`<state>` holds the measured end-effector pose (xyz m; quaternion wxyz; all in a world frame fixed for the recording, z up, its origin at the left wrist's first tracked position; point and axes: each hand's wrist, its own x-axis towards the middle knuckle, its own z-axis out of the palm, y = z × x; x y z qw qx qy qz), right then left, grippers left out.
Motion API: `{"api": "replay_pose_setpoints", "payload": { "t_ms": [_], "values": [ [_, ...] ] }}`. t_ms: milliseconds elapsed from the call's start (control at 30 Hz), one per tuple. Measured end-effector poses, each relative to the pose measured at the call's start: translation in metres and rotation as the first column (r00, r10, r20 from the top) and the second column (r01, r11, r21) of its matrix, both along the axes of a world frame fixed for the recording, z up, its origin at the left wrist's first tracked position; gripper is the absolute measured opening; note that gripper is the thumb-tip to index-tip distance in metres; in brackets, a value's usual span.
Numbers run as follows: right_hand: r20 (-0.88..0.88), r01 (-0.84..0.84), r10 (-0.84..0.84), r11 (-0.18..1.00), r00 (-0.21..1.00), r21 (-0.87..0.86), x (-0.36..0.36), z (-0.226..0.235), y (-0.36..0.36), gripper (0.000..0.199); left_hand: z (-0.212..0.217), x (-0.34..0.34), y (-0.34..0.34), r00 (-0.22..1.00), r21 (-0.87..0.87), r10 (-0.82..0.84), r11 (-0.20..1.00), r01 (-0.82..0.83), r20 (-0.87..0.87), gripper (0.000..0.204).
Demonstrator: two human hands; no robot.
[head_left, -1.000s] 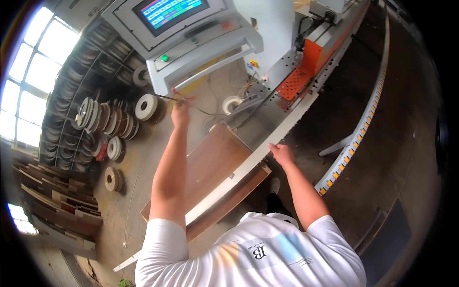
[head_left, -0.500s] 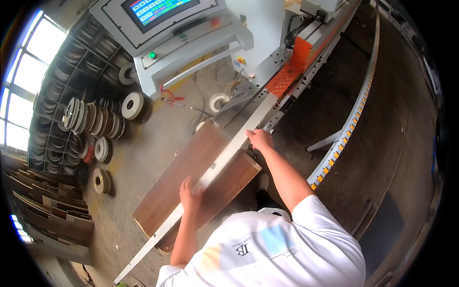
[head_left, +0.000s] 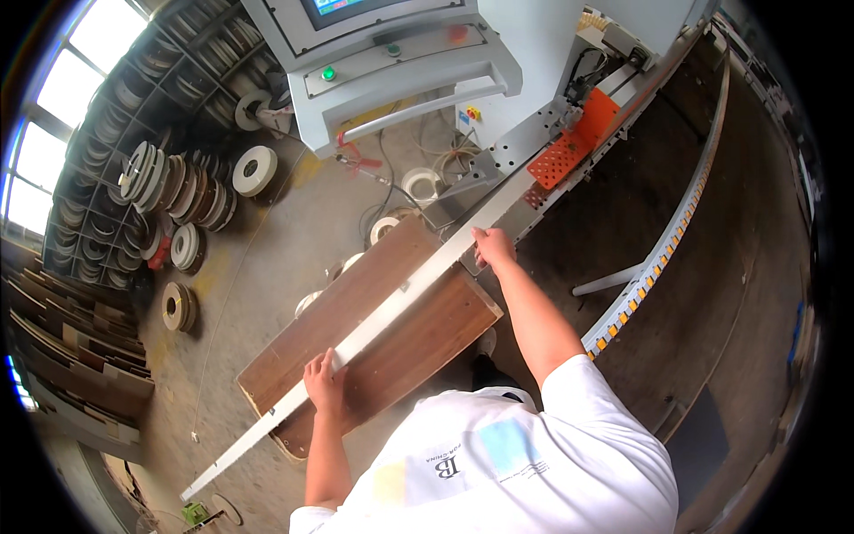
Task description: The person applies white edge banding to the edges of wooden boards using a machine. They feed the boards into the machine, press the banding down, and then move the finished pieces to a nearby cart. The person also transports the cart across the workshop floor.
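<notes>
A long, narrow white board (head_left: 405, 287) runs diagonally from the lower left up to the machine's perforated orange guard (head_left: 562, 160). It passes over a brown wooden stand (head_left: 334, 307). My left hand (head_left: 326, 381) is on the board's lower half, its fingers over the near edge and the thumb side toward the top. Closer to the machine, my right hand (head_left: 494, 249) is closed at the board's near edge, with its fingertips partly hidden. The board's far end goes out of sight by the guard.
A grey control panel (head_left: 400, 67) with a screen and green button overhangs the upper middle. Reels of edge banding (head_left: 255, 171) stand on the floor and on a rack at left. A curved roller rail (head_left: 658, 258) stretches along the right. Stacked panels (head_left: 71, 356) lean at lower left.
My left hand has slid down along the board, away from the machine. The right hand stays near the stand's upper end. The whole view has shifted, with the control panel now farther right and higher.
</notes>
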<state>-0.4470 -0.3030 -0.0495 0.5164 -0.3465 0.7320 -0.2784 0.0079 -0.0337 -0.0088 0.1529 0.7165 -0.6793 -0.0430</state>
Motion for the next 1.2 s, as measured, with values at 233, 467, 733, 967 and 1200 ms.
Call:
{"api": "replay_pose_setpoints", "payload": {
  "t_ms": [233,467,733,967,1200],
  "values": [
    [0.139,0.11,-0.116,0.993,0.983,0.049,0.0,-0.002,-0.025,0.041,-0.006,0.016,-0.044,0.999,-0.018,-0.014,1.0,0.013,-0.053,0.059],
    [0.227,0.158,-0.172,0.984,0.959,0.079,-0.011,-0.007,-0.033,0.04,0.002,0.011,-0.057,0.999,0.035,-0.042,0.999,0.042,0.006,0.055],
    [0.225,0.174,-0.179,0.984,0.958,0.042,-0.05,-0.013,-0.058,0.037,0.007,-0.028,-0.08,0.997,0.031,-0.07,0.997,0.07,0.012,0.052],
    [0.11,0.249,-0.242,0.967,0.964,-0.052,-0.103,-0.022,-0.089,0.038,0.003,-0.079,-0.116,0.992,0.058,-0.107,0.993,0.103,0.061,0.049],
    [0.101,0.106,-0.108,0.994,0.989,0.031,-0.061,-0.014,-0.06,0.048,-0.006,-0.132,-0.147,0.993,0.054,-0.112,0.992,0.111,0.026,0.052]
  ]
}}
